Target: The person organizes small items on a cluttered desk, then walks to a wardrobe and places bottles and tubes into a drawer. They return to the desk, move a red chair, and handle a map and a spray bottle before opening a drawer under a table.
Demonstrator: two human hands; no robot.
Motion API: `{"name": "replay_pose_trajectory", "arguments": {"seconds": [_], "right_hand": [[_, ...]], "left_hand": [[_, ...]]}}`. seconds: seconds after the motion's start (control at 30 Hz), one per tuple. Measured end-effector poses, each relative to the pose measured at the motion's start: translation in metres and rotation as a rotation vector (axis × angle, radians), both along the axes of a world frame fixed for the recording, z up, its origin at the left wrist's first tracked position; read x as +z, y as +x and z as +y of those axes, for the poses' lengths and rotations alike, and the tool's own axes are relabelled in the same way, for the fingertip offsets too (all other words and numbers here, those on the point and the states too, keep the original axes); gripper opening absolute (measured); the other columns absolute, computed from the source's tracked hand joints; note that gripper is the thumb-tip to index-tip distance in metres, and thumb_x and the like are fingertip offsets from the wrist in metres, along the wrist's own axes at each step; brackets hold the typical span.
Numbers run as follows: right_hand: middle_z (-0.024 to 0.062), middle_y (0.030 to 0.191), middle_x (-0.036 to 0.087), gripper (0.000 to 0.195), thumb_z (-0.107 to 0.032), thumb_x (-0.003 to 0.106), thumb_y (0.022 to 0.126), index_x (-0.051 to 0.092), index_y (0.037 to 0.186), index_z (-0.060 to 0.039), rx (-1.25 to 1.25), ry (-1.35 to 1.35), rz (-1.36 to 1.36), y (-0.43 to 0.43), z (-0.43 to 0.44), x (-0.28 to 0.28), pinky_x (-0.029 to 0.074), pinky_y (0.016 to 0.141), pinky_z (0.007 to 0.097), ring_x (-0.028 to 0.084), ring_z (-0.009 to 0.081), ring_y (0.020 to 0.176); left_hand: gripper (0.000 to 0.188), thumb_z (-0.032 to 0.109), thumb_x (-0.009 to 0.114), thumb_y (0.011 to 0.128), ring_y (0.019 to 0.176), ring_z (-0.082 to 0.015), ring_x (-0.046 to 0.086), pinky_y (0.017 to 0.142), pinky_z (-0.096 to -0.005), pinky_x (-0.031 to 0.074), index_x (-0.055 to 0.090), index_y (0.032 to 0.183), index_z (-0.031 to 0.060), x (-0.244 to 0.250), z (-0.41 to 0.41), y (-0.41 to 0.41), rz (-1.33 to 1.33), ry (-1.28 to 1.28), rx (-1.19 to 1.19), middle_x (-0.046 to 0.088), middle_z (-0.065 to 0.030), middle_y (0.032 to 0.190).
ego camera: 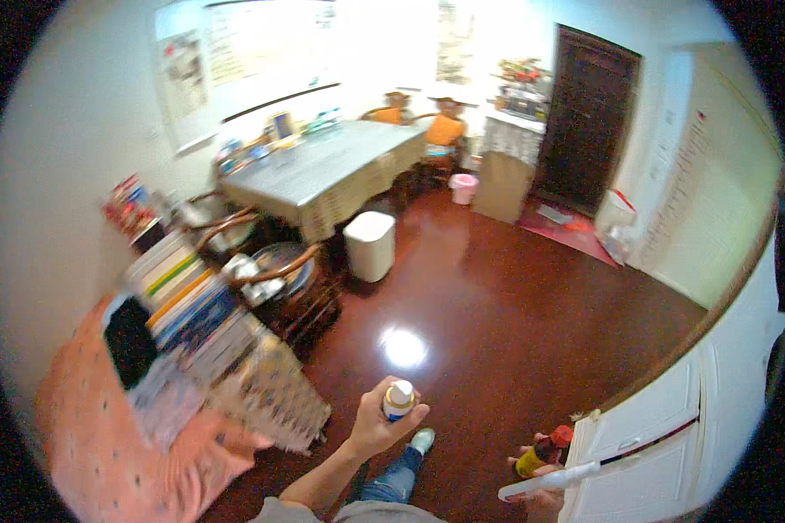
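Observation:
My left hand [381, 420] is wrapped around a small bottle with a white cap [399, 395], a gold-coloured ring and a blue part, held upright in front of my body. At the lower right, my right hand [541, 480] grips a dark bottle with a red cap and a yellow label [535, 459]. A long whitish, translucent object with a rounded end [549, 480] lies across that same hand; its kind is unclear. The right hand is partly hidden by it and blurred.
A white cabinet [654, 425] stands close at the right. At the left are a pink-orange cover [91, 405], stacked books [183, 294] and a wooden chair [281, 268]. Ahead are a white bin [370, 248], a long covered table [327, 163], a pink bin [463, 188] and a dark door [589, 118].

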State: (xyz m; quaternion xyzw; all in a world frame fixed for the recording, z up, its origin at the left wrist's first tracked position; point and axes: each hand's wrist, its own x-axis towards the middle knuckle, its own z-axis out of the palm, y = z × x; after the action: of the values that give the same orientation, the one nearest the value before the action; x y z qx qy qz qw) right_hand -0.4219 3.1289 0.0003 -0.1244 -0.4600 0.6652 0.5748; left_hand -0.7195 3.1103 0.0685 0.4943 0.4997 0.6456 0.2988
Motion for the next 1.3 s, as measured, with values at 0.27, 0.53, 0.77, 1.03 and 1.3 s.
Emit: {"name": "replay_pose_trajectory", "arguments": {"seconds": [0.27,0.53,0.77,1.03,1.3], "right_hand": [[0.0195,0.128,0.040,0.031,-0.015,0.069,0.061,0.061,0.089,-0.0016,-0.435,-0.340,0.097,0.037,0.168,0.007,0.040,0.089,0.0624,0.048,0.0377,0.112],[0.0186,0.128,0.043,0.026,-0.012,0.066,0.066,0.059,0.088,-0.0007,-0.825,-0.424,0.130,0.114,0.344,-0.025,0.043,0.089,0.0584,0.049,0.0355,0.111],[0.0129,0.133,0.037,0.036,-0.010,0.073,0.061,0.060,0.094,-0.0015,-0.630,-0.278,0.090,0.211,0.582,-0.010,0.041,0.094,0.0537,0.045,0.0320,0.115],[0.0194,0.135,0.031,0.027,-0.010,0.071,0.067,0.063,0.093,-0.0037,-0.397,0.045,0.031,0.290,0.831,0.006,0.034,0.097,0.0581,0.041,0.0342,0.120],[0.0182,0.132,0.037,0.028,-0.017,0.073,0.065,0.059,0.086,-0.0046,-0.793,-0.167,0.181,0.413,0.975,-0.007,0.041,0.089,0.0586,0.048,0.0350,0.112]], "left_hand": [[0.026,0.012,0.077,0.069,0.062,-0.0117,0.059,0.054,-0.0263,0.048,0.056,0.081,0.0054,0.008,0.310,0.083,0.278,0.147,-0.549,0.060,-0.0048,0.069],[0.022,0.004,0.073,0.066,0.060,-0.0173,0.061,0.053,-0.0278,0.047,0.056,0.079,0.0059,-0.022,0.535,0.221,0.260,0.261,-0.950,0.061,-0.0088,0.070],[0.019,-0.007,0.063,0.066,0.071,-0.0177,0.062,0.063,-0.0285,0.049,0.052,0.076,0.0058,-0.018,0.735,0.271,0.226,0.262,-0.625,0.062,-0.0092,0.076],[0.010,-0.003,0.055,0.068,0.102,-0.0233,0.054,0.089,-0.0395,0.046,0.050,0.074,0.0034,-0.028,0.956,0.307,-0.036,-0.007,-0.210,0.054,-0.0133,0.110],[0.008,-0.001,0.059,0.068,0.102,-0.0210,0.055,0.089,-0.0371,0.044,0.055,0.075,0.0025,-0.009,1.198,0.497,-0.032,0.064,-0.541,0.052,-0.0126,0.118]]}}
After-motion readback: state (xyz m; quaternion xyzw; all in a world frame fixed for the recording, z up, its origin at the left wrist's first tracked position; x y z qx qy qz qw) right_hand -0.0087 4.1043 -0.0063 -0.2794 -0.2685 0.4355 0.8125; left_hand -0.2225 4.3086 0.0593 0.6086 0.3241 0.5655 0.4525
